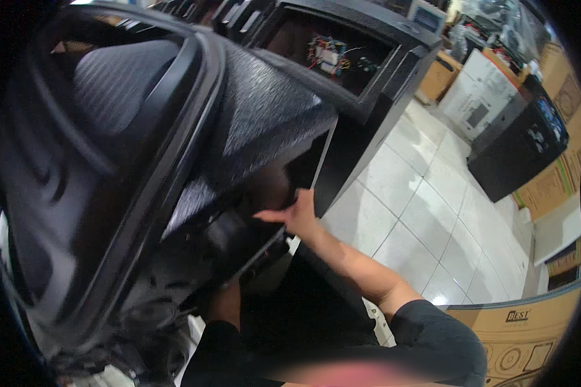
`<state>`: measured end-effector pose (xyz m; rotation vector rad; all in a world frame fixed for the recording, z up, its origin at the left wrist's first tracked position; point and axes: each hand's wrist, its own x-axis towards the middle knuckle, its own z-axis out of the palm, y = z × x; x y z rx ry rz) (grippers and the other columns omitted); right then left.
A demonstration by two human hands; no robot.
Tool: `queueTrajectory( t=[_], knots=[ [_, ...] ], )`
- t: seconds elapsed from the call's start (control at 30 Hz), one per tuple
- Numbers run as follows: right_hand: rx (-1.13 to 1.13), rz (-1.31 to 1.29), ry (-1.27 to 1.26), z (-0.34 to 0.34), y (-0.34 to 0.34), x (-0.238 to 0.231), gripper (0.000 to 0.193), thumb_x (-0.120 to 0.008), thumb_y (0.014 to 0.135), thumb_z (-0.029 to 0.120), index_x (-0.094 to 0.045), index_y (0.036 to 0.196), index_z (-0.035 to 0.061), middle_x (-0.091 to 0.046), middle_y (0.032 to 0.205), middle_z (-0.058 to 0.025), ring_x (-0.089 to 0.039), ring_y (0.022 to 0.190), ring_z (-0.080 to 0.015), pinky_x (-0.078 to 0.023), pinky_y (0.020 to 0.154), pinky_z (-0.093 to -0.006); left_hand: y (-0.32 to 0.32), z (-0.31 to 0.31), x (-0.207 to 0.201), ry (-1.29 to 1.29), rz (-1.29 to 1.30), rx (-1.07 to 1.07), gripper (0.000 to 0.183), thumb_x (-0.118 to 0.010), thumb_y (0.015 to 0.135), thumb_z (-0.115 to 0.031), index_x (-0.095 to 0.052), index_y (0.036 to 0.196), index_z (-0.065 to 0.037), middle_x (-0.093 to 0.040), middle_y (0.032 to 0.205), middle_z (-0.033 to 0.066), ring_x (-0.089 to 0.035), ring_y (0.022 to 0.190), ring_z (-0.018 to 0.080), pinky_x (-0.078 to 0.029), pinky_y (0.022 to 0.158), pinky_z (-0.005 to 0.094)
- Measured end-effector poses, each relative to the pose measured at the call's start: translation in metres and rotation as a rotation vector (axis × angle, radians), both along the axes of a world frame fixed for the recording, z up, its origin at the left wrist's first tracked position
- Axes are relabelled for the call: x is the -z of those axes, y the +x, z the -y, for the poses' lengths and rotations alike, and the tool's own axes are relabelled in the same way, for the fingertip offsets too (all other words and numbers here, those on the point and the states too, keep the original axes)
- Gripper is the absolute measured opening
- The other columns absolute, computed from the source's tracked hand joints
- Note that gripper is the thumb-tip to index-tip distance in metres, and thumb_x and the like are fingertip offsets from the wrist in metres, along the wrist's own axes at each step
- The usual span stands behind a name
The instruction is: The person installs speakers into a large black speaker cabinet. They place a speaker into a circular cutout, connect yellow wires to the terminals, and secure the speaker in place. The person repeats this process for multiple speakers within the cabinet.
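Observation:
My right hand [298,215] is at the edge of a dark opening, under the textured black box [265,106]. Its visible fingers are apart, one stretching left toward the opening, and nothing shows between them. My left forearm [226,304] reaches up beneath the lower edge of the same black assembly, and the hand itself is hidden there. A big moulded black shell [103,187] with a window-like gap leans over the left side, joined to or resting against the textured box; I cannot tell which. The inside of the opening is too dark and blurred to make out.
Behind stands a black cabinet [394,77] with a square recess holding tangled coloured wires [329,55]. White floor tiles [419,213] lie to the right. Beyond them are a black speaker-like box [516,142], a white carton [474,97] and a brown carton [516,348] at the lower right.

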<state>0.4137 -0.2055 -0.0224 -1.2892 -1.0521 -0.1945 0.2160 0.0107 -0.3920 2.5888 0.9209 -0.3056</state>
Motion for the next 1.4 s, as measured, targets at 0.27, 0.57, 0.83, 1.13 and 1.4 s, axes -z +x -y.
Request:
queueTrajectory(
  t=[0.27, 0.57, 0.83, 1.13, 1.4],
  knots=[
    [0.210, 0.072, -0.149, 0.000, -0.001, 0.012, 0.092, -0.098, 0.059, 0.027, -0.053, 0.134, -0.0038, -0.066, 0.119, -0.0189, -0.063, 0.106, -0.0252, -0.050, 0.095, -0.0383, 0.026, -0.017, 0.020, -0.007, -0.052, 0.013, 0.060, -0.075, 0.087, -0.041, -0.058, 0.138, -0.014, -0.056, 0.142, 0.0127, -0.055, 0.128, 0.0336, -0.053, 0.099, 0.0489],
    [0.160, -0.022, -0.144, -0.003, 0.007, 0.070, 0.106, -0.099, 0.064, 0.036, -0.040, 0.143, -0.0022, -0.048, 0.139, -0.0170, -0.044, 0.131, -0.0299, -0.038, 0.107, -0.0440, 0.009, -0.020, -0.003, -0.144, 0.138, -0.059, 0.064, -0.079, 0.085, -0.040, -0.057, 0.139, -0.015, -0.055, 0.142, 0.0107, -0.054, 0.129, 0.0318, -0.054, 0.098, 0.0507],
    [0.047, -0.110, -0.065, -0.001, -0.003, 0.030, 0.054, -0.091, 0.070, 0.018, -0.061, 0.109, -0.0052, -0.073, 0.101, -0.0155, -0.072, 0.088, -0.0263, -0.054, 0.072, -0.0390, -0.037, 0.040, -0.119, -0.774, 0.599, -0.406, 0.068, -0.082, 0.083, -0.040, -0.056, 0.141, -0.016, -0.054, 0.142, 0.0088, -0.052, 0.130, 0.0302, -0.054, 0.098, 0.0522],
    [0.123, -0.061, -0.070, 0.011, -0.014, 0.008, 0.067, -0.078, 0.076, 0.006, -0.048, 0.135, -0.0038, -0.058, 0.128, -0.0211, -0.060, 0.118, -0.0329, -0.047, 0.099, -0.0403, -0.125, 0.160, -0.229, -1.424, 0.436, -0.883, 0.083, -0.085, 0.079, -0.045, -0.047, 0.146, -0.013, -0.048, 0.146, 0.0106, -0.049, 0.133, 0.0297, -0.054, 0.098, 0.0534],
    [-0.219, -0.825, -0.420, 0.111, -0.149, 0.093, 0.065, -0.059, 0.101, 0.047, -0.047, 0.147, 0.0031, -0.050, 0.149, -0.0164, -0.048, 0.137, -0.0270, -0.034, 0.115, -0.0407, -0.190, 0.212, -0.291, -1.490, 0.712, -0.656, 0.056, -0.057, 0.098, -0.057, -0.061, 0.133, -0.013, -0.064, 0.132, 0.0112, -0.062, 0.118, 0.0281, -0.052, 0.098, 0.0454]
  ],
)
